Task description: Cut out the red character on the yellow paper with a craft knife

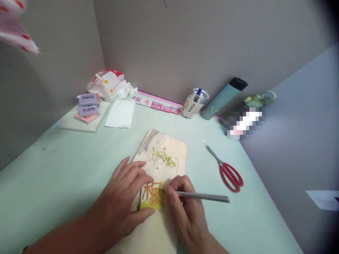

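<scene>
A small square yellow carving block (158,202), with a character drawn in red lines, lies on a wooden board (180,148). Parts of its top are cut away and look pale. My left hand (124,190) grips the block from the left, thumb at the near edge and forefinger at the far edge. In my right hand (186,201) is a slim metal craft knife (206,196), held like a pen, its tip at the block's right edge. Yellow shavings (165,158) are scattered on the board beyond the block.
Red-handled scissors (231,176) lie right of the board. Along the back stand a lidded plastic cup (193,104), a teal tumbler (222,98), small carved character tiles (164,106) and a tissue pack (108,83). Wrapped blocks (88,106) and a white tissue (120,113) sit back left.
</scene>
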Available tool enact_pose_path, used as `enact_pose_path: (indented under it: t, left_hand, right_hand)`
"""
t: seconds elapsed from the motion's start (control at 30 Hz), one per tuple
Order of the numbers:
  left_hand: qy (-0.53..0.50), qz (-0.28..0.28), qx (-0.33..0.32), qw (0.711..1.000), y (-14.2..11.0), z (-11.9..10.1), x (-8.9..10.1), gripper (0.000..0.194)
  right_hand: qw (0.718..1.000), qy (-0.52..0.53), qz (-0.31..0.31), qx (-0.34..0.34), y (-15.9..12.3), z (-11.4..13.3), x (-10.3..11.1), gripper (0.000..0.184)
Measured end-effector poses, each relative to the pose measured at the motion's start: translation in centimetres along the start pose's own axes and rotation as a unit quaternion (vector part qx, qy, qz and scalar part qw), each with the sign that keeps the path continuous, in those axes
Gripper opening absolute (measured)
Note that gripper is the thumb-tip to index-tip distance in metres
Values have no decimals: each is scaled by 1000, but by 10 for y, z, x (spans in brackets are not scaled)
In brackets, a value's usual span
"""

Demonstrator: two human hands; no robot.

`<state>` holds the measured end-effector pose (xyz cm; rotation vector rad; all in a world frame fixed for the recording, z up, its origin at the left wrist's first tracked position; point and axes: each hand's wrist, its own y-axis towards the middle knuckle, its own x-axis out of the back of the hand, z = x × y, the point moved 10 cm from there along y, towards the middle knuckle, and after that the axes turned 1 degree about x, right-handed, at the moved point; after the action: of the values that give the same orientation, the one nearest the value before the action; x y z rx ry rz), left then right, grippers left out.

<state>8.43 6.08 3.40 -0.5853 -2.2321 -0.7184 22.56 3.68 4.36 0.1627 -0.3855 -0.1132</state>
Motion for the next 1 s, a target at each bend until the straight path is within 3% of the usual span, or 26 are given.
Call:
enact_pose_path:
  t: [0.53,1.0]
  left_hand:
    - [4,-16,-1,1000,1,-2,2,38]
    - [1,-22,4,1000,-1,-2,1,40]
  right_hand:
    - [994,31,31,-104,0,-17,-4,31]
    - [992,49,45,-110,1,-15,-7,28]
